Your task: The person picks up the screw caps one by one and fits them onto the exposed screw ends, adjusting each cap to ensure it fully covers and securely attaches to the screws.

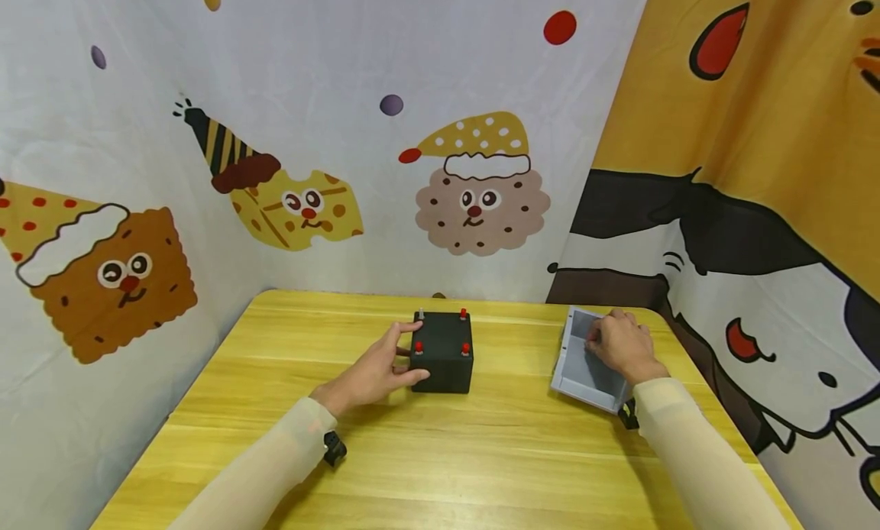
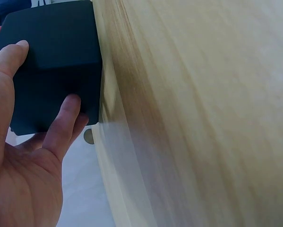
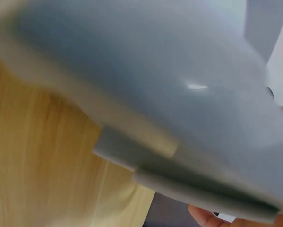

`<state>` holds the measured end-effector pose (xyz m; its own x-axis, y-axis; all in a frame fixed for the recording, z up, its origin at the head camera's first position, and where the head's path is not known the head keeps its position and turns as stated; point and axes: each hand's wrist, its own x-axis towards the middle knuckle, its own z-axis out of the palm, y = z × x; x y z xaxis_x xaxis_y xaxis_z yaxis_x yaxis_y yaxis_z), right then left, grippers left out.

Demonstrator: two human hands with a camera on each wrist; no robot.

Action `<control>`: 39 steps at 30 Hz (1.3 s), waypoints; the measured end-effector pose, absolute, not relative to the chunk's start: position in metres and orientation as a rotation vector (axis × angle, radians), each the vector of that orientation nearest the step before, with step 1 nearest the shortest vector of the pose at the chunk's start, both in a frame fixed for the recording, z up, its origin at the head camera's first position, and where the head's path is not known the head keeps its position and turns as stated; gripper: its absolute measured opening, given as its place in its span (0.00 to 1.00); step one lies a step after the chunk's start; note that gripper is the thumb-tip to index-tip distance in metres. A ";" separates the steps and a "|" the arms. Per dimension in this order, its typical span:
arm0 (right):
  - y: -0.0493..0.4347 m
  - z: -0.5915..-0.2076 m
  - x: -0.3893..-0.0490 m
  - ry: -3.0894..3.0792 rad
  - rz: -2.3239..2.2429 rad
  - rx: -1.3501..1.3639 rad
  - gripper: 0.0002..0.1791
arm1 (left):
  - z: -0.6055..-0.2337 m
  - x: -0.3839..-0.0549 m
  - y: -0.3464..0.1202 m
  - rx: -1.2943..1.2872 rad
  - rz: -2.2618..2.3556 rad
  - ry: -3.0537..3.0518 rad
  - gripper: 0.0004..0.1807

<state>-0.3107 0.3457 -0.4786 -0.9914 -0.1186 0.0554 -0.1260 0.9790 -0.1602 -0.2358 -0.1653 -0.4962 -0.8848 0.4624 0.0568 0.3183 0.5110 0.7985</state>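
Observation:
A black box (image 1: 443,337) stands on the table with red-capped posts at three top corners and a bare silver-looking post (image 1: 422,314) at the back left. My left hand (image 1: 380,368) holds the box from its left side, thumb at the front and index finger near the back corner. In the left wrist view, thumb and fingers of the left hand (image 2: 35,165) lie against two faces of the box (image 2: 51,71). My right hand (image 1: 622,345) reaches into a grey tray (image 1: 584,392), fingers bent down. Whatever its fingertips touch is hidden; the right wrist view is blurred by the tray wall.
The wooden table (image 1: 481,454) runs back to a white curtain (image 1: 323,56) with printed cartoon figures. A yellow patterned curtain (image 1: 660,117) hangs at the right, close to the tray. A black wrist device (image 1: 334,448) sits by the left sleeve.

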 end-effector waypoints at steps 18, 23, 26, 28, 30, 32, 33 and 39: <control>0.340 -0.475 -0.292 -2.874 0.405 0.185 0.04 | -0.498 -0.236 -0.163 0.686 1.306 2.596 0.52; 0.332 -0.469 -0.285 -2.778 0.437 0.167 0.05 | -0.499 -0.235 -0.161 0.683 1.309 2.596 0.52; 0.326 -0.464 -0.280 -2.752 0.487 0.161 0.06 | -0.501 -0.234 -0.162 0.682 1.310 2.593 0.52; 0.320 -0.461 -0.278 -2.739 0.550 0.172 0.06 | -0.502 -0.234 -0.163 0.679 1.309 2.595 0.52; 0.315 -0.459 -0.277 -2.719 0.612 0.198 0.06 | -0.501 -0.233 -0.164 0.678 1.306 2.603 0.52; 0.310 -0.455 -0.276 -2.691 0.661 0.231 0.05 | -0.499 -0.233 -0.164 0.681 1.296 2.616 0.52; 0.307 -0.453 -0.276 -2.674 0.675 0.250 0.04 | -0.497 -0.234 -0.164 0.682 1.289 2.621 0.52; 0.290 -0.443 -0.275 -2.618 0.698 0.347 0.04 | -0.495 -0.235 -0.164 0.682 1.276 2.622 0.52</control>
<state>-0.2745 0.2897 -0.4425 -0.8862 -0.1315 0.4442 -0.3353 0.8437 -0.4192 -0.2350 -0.1636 -0.4947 -0.8860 0.4592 0.0647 0.3342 0.5355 0.7756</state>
